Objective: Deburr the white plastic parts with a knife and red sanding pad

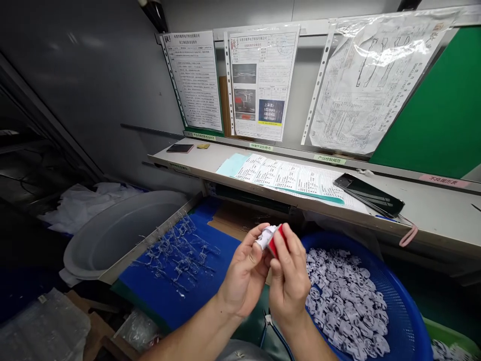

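Note:
Above the worktable, my left hand (pixel 242 276) grips a small white plastic part (pixel 265 237) between thumb and fingers. Pressed against that part's right side is a red flat pad (pixel 276 243) with a greyish edge, pinched in my right hand (pixel 290 276). Fingers hide much of both things. Below my hands, nippers with dark blue handles (pixel 265 331) lie partly covered by my right forearm. Right of my hands, a blue basket (pixel 415 311) holds a heap of similar white plastic parts (pixel 349 306).
Clear plastic sprues (pixel 180 255) lie on a blue sheet (pixel 150 296) at left, beside a large grey tub (pixel 86 250). A shelf (pixel 210 159) ahead bears papers (pixel 285 173) and a phone (pixel 370 194) with a pink strap. At lower right sits a green basket (pixel 451 328).

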Demonstrator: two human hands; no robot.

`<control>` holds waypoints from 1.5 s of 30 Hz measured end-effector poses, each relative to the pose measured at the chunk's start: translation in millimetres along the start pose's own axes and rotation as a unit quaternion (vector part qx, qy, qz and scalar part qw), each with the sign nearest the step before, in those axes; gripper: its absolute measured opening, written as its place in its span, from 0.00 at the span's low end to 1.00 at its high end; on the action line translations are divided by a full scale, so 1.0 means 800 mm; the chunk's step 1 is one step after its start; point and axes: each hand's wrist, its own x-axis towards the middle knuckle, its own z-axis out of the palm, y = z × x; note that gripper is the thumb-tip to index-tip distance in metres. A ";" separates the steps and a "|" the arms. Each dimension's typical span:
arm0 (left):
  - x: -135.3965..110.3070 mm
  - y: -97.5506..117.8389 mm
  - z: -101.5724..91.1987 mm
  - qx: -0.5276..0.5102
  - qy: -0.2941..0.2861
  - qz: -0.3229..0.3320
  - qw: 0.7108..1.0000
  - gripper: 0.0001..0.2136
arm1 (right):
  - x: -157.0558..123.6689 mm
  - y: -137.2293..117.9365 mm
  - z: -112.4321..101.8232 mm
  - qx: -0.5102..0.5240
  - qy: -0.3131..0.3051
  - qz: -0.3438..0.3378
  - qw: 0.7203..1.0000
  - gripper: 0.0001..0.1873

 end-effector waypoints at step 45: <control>0.013 0.002 -0.008 0.151 -0.039 0.071 0.985 0.19 | 0.022 0.014 -0.025 -0.008 -0.060 -0.034 0.998 0.26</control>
